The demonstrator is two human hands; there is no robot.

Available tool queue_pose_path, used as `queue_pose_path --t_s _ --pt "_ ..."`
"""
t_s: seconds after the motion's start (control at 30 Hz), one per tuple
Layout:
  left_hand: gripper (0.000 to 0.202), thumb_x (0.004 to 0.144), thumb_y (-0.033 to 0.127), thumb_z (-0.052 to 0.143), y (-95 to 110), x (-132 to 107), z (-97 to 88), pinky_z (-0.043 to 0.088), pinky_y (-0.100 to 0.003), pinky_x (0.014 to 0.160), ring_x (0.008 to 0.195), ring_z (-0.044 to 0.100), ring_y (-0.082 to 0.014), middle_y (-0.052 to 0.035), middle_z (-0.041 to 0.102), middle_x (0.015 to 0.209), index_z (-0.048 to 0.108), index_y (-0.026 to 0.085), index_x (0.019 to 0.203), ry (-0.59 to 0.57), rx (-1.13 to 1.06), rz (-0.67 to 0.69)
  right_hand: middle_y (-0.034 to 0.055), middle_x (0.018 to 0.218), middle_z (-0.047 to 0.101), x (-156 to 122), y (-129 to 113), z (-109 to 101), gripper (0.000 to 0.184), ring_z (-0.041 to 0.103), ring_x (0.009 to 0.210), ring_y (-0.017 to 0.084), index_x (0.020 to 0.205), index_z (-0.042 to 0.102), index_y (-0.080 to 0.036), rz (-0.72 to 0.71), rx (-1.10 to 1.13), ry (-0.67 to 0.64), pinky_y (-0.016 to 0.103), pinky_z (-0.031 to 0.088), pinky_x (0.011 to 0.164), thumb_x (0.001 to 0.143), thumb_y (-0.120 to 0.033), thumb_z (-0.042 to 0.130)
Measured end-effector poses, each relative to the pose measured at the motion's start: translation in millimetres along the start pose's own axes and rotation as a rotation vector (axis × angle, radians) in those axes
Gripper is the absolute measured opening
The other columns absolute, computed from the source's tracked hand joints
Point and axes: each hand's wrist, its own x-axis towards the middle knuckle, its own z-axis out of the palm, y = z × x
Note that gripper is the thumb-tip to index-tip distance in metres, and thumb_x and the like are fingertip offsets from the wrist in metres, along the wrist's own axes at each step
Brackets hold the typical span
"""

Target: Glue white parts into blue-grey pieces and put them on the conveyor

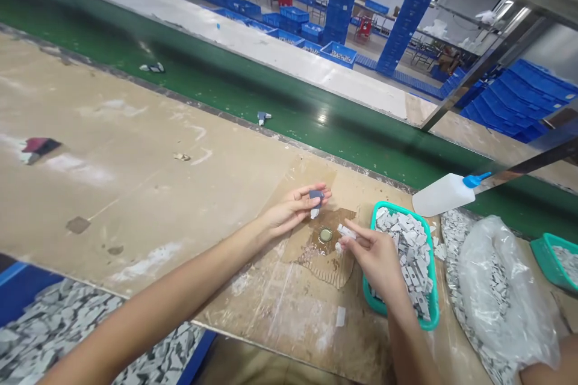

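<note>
My left hand [301,207] is closed around a small dark blue-grey and white plastic piece [316,195], held above the table. Between the thumb and fingers of my right hand [372,251] is a small white plastic piece [346,231]; its exact kind is too small to make out. Below and between both hands, a small round cap [326,234] sits on a wet-looking, stained cardboard sheet [295,246]. Just right of my right hand stands a green basket [434,313] full of small white and grey pieces.
A white squeeze bottle [445,195] with a blue nozzle lies behind the basket. Right of it are a clear plastic bag [506,295] and another person's arm [548,367]. A green conveyor belt [212,96] carries small pieces. A blue crate [196,361] sits below the table edge.
</note>
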Motion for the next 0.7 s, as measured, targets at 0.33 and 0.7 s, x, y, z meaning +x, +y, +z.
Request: queue_pose_path --t_s 0.33,0.7 --pt "0.031 0.078 0.001 0.073 6.2 0.9 -11.4 0.064 -0.032 0.072 0.081 0.074 -0.0207 -0.0092 0.074 0.093 0.069 0.011 0.107 -0.085 -0.047 0.077 0.0096 0.096 0.077 3.7 12.7 14.9 0.024 0.071 0.088 0.023 0.101 0.079 -0.019 -0.272 -0.506 0.169 0.036 0.056 0.083 0.086 -0.028 0.062" --pt "0.027 0.081 0.004 0.072 -2.0 10.8 -22.4 0.057 -0.031 0.085 0.081 0.073 -0.0166 -0.0098 0.074 0.099 0.073 0.013 0.107 -0.119 -0.027 0.122 0.0083 0.102 0.079 -0.8 18.6 20.4 0.023 0.075 0.091 0.024 0.106 0.078 -0.021 -0.421 -0.715 0.131 0.035 0.060 0.084 0.091 -0.028 0.063"
